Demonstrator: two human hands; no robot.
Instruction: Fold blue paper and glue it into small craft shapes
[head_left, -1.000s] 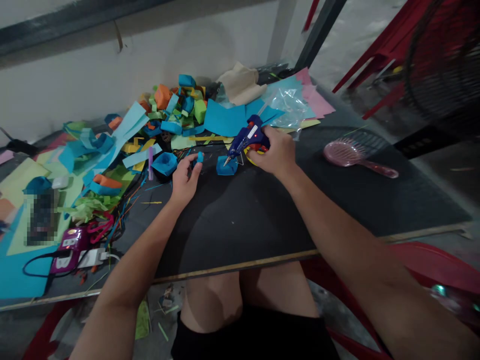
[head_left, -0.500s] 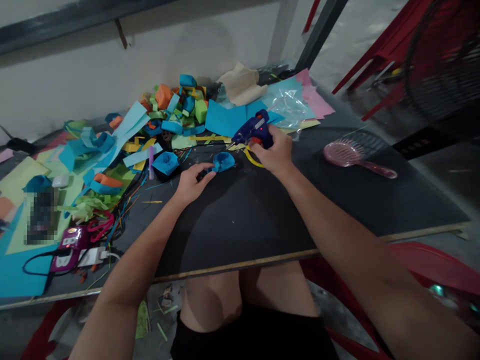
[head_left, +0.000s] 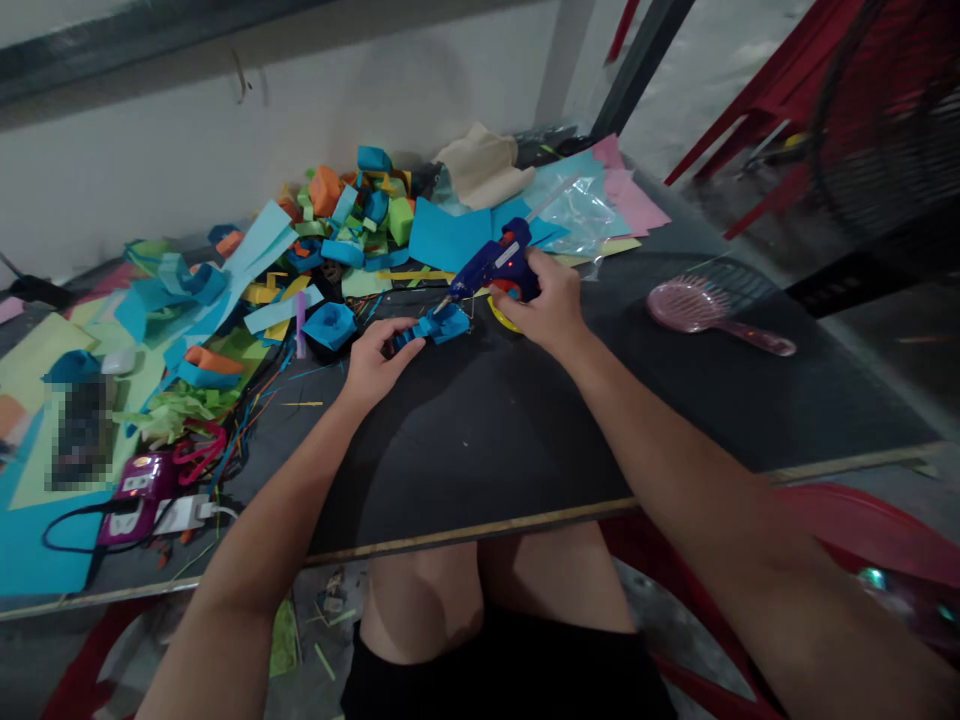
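My right hand (head_left: 551, 305) is closed around the grip of a dark blue glue gun (head_left: 491, 265). Its nozzle points down and left onto a folded blue paper piece (head_left: 442, 324). My left hand (head_left: 375, 358) pinches the left end of that blue piece and holds it on the black table (head_left: 525, 430). A yellow tape ring (head_left: 501, 318) lies partly hidden under my right hand.
A heap of coloured paper scraps and folded boxes (head_left: 352, 215) fills the table's back left. A pink hairbrush (head_left: 712, 312) lies to the right. A power strip with a purple plug (head_left: 150, 500) and pink scissors (head_left: 196, 455) sit near the left front edge. Red chairs (head_left: 757, 90) stand beyond.
My left hand took up the blue paper piece and shifted it slightly left. The glue gun tipped back down, so its nozzle now meets the paper.
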